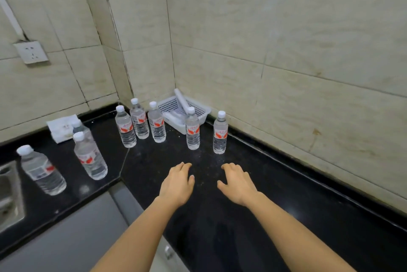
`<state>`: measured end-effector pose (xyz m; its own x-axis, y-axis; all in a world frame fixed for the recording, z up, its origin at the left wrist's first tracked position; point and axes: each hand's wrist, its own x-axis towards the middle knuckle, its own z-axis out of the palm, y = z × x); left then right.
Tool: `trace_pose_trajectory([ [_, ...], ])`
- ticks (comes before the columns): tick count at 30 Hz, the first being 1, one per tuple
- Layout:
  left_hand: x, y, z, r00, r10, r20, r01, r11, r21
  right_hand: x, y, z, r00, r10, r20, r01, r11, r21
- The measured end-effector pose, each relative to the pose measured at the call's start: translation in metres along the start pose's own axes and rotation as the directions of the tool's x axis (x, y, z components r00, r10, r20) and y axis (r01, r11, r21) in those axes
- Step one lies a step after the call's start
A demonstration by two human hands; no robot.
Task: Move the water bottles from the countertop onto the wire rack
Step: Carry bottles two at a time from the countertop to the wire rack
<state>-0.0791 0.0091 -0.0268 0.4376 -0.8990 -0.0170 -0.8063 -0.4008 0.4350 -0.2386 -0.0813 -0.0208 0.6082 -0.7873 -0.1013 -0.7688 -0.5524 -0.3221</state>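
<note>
Your left hand point(177, 181) and right hand point(236, 183) hovered empty over the black countertop point(275, 194), palms down, fingers loosely spread. The water bottles point(193, 129) stood upright on it: three clustered near the corner, two just beyond your fingertips, three more to the left. A white basket point(201, 109) sat in the corner.

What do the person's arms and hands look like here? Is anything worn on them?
Both forearms are bare as far as the picture shows: no sleeve reaches into view. The left hand and the right hand wear no gloves, and I see no ring, watch or bracelet on either. The fingernails look short and unpainted.
</note>
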Motion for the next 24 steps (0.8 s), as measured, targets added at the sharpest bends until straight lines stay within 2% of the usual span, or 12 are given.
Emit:
trace_pose_trajectory([
  [5,0.062,-0.024,-0.003,0.999,0.001,0.051,0.000,1.000,-0.008,0.060,-0.003,0.004,0.997,0.072,0.033,-0.072,0.997,-0.020],
  [10,0.123,-0.042,-0.002,0.994,0.054,0.098,-0.051,0.998,-0.026,0.117,-0.005,0.004,0.988,0.153,0.007,-0.153,0.987,-0.048],
  [14,0.178,-0.055,-0.009,0.990,0.116,0.074,-0.112,0.992,-0.055,0.160,-0.004,-0.003,0.971,0.227,-0.080,-0.229,0.973,-0.011],
  [19,0.246,-0.054,-0.021,0.974,0.220,-0.051,-0.226,0.951,-0.211,0.211,-0.006,-0.019,0.907,0.350,-0.234,-0.332,0.937,0.113],
  [24,0.295,-0.045,-0.020,0.940,0.331,-0.083,-0.339,0.881,-0.330,0.257,-0.011,-0.030,0.863,0.377,-0.336,-0.390,0.920,0.031],
])
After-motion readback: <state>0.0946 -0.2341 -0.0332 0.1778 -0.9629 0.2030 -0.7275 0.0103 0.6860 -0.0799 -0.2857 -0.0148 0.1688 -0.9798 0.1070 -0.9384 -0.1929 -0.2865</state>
